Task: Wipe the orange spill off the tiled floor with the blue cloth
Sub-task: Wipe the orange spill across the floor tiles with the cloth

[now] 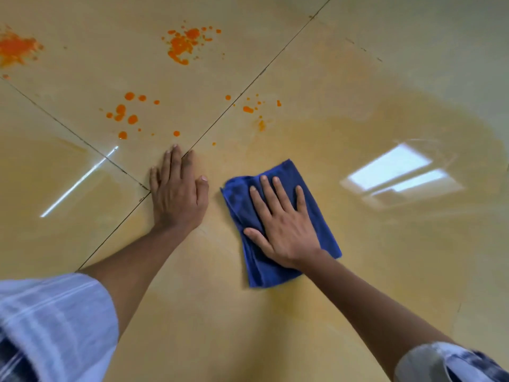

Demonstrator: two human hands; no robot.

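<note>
A folded blue cloth [308, 186] lies flat on the glossy beige tiled floor [385, 271]. My right hand [283, 227] presses down on it with fingers spread. My left hand [179, 194] rests flat on the bare floor just left of the cloth, fingers together, holding nothing. Orange spill shows as several patches beyond my hands: drops [126, 114] ahead of my left hand, small specks [252, 108] ahead of the cloth, a larger splatter [184, 44] farther off, and another blotch [15, 48] at the far left. A faint orange-yellow smear [344, 139] tints the tile around the cloth.
Dark grout lines [237, 97] cross the floor diagonally and meet beside my left hand. A bright window reflection [396, 172] glares on the tile to the right of the cloth. My white striped sleeves [55, 323] fill the lower corners.
</note>
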